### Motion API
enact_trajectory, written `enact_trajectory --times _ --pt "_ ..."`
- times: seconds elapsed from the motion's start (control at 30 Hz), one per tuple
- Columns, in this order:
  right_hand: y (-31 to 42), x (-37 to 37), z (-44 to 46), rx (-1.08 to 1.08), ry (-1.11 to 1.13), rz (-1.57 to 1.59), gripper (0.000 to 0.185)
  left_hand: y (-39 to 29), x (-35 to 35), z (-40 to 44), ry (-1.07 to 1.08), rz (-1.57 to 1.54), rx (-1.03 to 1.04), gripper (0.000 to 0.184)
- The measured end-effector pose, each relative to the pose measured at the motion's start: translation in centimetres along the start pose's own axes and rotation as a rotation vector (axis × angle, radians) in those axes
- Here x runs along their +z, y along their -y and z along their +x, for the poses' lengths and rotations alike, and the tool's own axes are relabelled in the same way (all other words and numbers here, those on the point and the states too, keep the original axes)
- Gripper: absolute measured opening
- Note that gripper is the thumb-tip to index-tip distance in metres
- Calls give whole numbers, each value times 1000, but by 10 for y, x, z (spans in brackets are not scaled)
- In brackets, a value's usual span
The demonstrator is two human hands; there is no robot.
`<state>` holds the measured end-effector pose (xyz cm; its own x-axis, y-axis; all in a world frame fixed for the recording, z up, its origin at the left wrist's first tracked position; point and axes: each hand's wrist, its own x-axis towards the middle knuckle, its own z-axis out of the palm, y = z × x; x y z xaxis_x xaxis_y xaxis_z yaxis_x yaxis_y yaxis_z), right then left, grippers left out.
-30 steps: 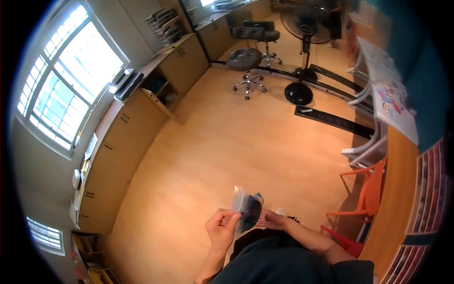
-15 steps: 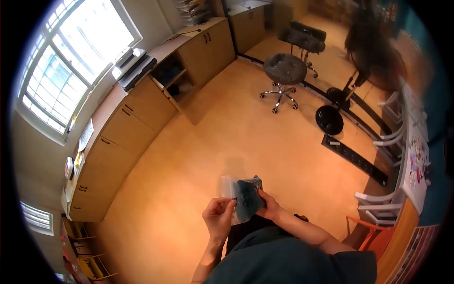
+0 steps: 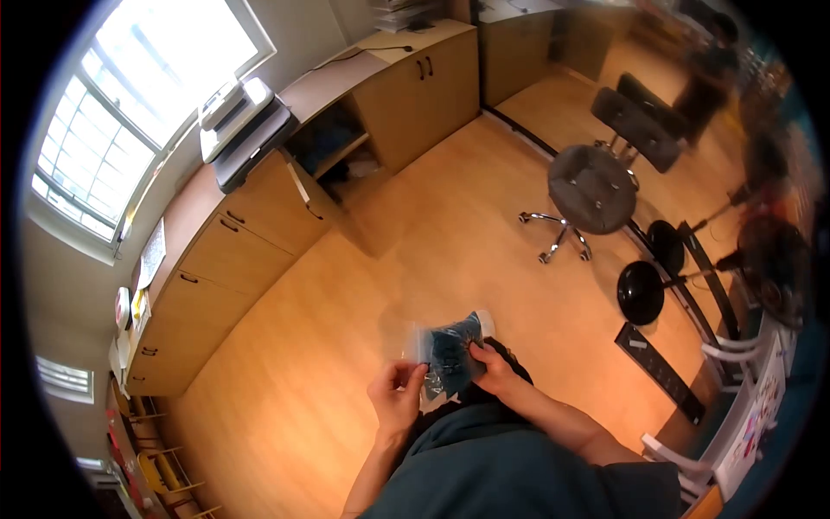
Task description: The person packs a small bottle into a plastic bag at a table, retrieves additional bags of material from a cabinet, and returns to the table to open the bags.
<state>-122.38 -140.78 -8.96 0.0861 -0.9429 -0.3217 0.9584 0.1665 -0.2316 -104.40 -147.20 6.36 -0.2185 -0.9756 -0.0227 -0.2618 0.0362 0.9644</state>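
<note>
A clear plastic bag with something dark teal inside is held in front of my body, above the floor. My left hand pinches its clear left edge between thumb and fingers. On the other side, my right hand grips the filled part, thumb on top. What the dark contents are I cannot make out. Just beyond the bag, the white toe of a shoe shows on the floor.
Wooden cabinets run along the left wall, one door standing open, with a printer on top. Ahead right are a grey wheeled stool, a mirror, a round black base and a long black strip. White chairs flank a table.
My view has shifted forward and turned; the stool and black base now appear nearer and further right. A shoe has come into sight. Both hands keep hold of the bag.
</note>
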Motion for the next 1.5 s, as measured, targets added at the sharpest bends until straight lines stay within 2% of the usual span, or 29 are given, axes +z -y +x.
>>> enact_trajectory --times 0.07,0.17,0.33,0.43,0.63,0.73,0.87,1.0,1.2,1.23,1.37,1.47,1.5 --pt "38 13 48 87 -9 -51 36 -2 8 46 -69 -8 -74 10" --pt "94 53 118 129 51 -75 35 -18 21 115 -128 -11 -59 11" --pt "145 88 226 232 96 -164 35 -31 31 212 -280 -32 -76 12" --pt "171 116 293 179 188 -231 35 -26 30 277 -339 -51 -122 11" --pt "219 139 404 170 -38 -379 33 -1 20 421 -293 -221 -228 9" --pt "237 167 455 88 -114 -465 33 -1 14 481 -319 -312 -232 9" --pt "262 201 524 189 -128 -522 33 9 3 544 -378 -359 -297 8" --pt "277 219 590 363 -151 -607 37 22 -1 589 -528 -474 -335 7" --pt "298 215 691 814 -79 -630 55 36 28 634 -908 -512 -385 7" --pt "304 213 707 888 -55 -717 59 38 38 639 -974 -522 -412 6" --pt "338 202 770 1227 106 -769 53 32 83 655 -1173 -422 -482 7" --pt "367 169 823 1482 297 -900 49 17 112 668 -1202 -424 -548 8" --pt "373 154 840 1505 311 -1055 56 18 119 675 -1194 -294 -527 8"
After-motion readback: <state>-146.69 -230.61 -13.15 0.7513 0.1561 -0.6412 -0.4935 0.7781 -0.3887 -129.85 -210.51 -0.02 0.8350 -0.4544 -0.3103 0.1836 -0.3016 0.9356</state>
